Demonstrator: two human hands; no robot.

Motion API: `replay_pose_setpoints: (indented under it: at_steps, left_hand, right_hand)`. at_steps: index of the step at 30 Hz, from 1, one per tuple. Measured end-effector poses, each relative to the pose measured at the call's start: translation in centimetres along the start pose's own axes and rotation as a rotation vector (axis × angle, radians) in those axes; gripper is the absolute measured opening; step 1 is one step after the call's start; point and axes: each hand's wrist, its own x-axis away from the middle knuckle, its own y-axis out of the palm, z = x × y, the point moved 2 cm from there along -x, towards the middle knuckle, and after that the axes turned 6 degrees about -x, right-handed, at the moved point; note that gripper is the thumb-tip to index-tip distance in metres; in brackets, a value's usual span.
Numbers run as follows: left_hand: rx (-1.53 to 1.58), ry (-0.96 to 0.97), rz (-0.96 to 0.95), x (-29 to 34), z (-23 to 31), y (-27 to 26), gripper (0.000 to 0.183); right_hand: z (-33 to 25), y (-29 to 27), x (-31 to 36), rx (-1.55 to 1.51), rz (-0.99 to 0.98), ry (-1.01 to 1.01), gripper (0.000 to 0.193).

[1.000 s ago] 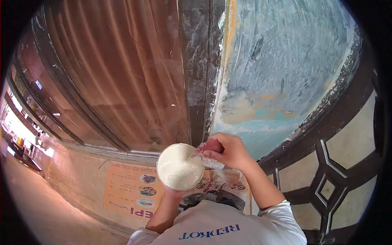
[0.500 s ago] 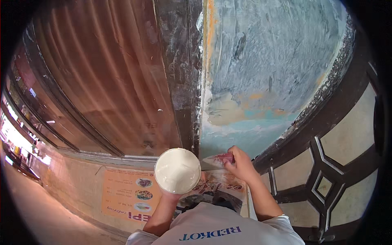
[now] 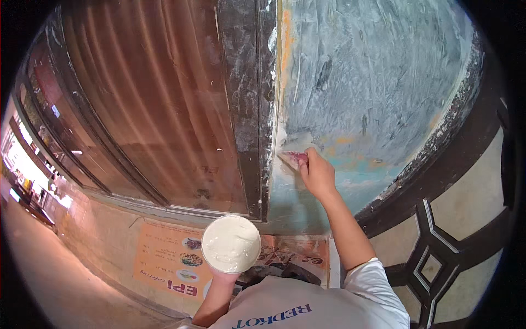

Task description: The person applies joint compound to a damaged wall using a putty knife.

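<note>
Right hand (image 3: 318, 174) grips a putty knife (image 3: 292, 159), blade pressed to the blue-grey wall (image 3: 372, 88) at the centre. Left hand (image 3: 223, 278), at six o'clock, holds a tub of white filler (image 3: 230, 244) level from beneath. Risk: tub tilting unwatched, filler spilling onto the printed sheets (image 3: 170, 263) below.

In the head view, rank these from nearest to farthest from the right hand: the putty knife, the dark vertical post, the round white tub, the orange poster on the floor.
1. putty knife: gripped in the right hand, blade against the wall.
2. dark vertical post: just left of the blade.
3. round white tub: lower left, on the left hand.
4. orange poster: on the floor, far lower left.
</note>
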Motion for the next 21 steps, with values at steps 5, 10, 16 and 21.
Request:
replay_pose_setpoints:
  at_steps: [5,10,16,21]
  left_hand:
    - [0.059,0.012,0.073,0.5,0.2,0.4,0.062]
    - [0.103,0.033,0.082,0.7,0.5,-0.5,0.062]
    - [-0.004,0.043,0.108,0.0,0.3,0.8,0.062]
    - [0.026,0.013,0.103,0.4,0.9,0.0,0.061]
  right_hand:
    - [-0.4,-4.0,-2.8,0.037,0.178,-0.067,0.008]
    - [-0.4,-3.1,-1.4,-0.106,0.110,-0.202,0.012]
    - [0.4,-3.2,-2.9,-0.012,0.185,-0.201,0.014]
    - [-1.4,-2.6,-0.8,-0.134,0.076,-0.205,0.014]
